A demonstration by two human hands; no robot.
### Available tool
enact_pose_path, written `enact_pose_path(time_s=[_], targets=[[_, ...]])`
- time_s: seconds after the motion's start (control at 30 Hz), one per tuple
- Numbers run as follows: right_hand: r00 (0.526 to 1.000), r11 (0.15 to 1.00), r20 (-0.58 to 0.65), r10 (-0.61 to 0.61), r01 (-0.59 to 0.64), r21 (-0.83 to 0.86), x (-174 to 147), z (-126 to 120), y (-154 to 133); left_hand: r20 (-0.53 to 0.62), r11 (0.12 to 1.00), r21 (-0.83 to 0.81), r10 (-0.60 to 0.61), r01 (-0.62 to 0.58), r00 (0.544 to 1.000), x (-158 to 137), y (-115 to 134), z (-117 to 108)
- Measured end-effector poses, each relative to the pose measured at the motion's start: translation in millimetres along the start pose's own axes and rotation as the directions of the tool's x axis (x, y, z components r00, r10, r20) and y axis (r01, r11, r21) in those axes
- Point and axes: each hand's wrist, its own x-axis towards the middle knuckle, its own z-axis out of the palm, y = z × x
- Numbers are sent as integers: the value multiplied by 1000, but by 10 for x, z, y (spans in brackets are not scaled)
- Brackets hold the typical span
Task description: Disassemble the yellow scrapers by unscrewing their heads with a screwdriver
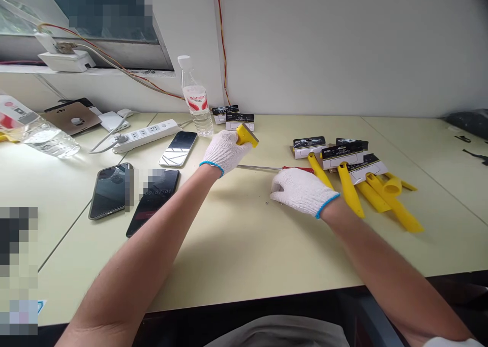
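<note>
My left hand (227, 151), in a white knit glove with a blue cuff, is closed around a yellow scraper (246, 135) with its blade end raised above the table. My right hand (301, 190), gloved alike, is low over the tabletop with fingers curled together; whatever is at the fingertips is hidden. Close to those fingertips lies a tiny metal piece that looks like a screw (267, 202). Just beyond the right hand is a screwdriver with a red handle (301, 169), its steel shaft pointing left toward my left hand.
Several yellow scraper handles (351, 189) with black-and-white cards (343, 154) lie at right. More cards (239, 121) rest by the wall beside a water bottle (196, 100). Phones (110, 190) and a power strip (148, 135) occupy the left; another bottle (38, 131) lies there.
</note>
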Motion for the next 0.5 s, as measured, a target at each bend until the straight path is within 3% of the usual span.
enact_pose_path(time_s=[0.33, 0.5], targets=[[993, 998, -115, -22, 29, 57, -11, 97, 49, 23, 997, 36, 63, -64, 998, -4, -14, -24], [989, 999, -146, -17, 22, 32, -23, 68, -64, 27, 996, 5, 85, -85, 996, 24, -77, 17]])
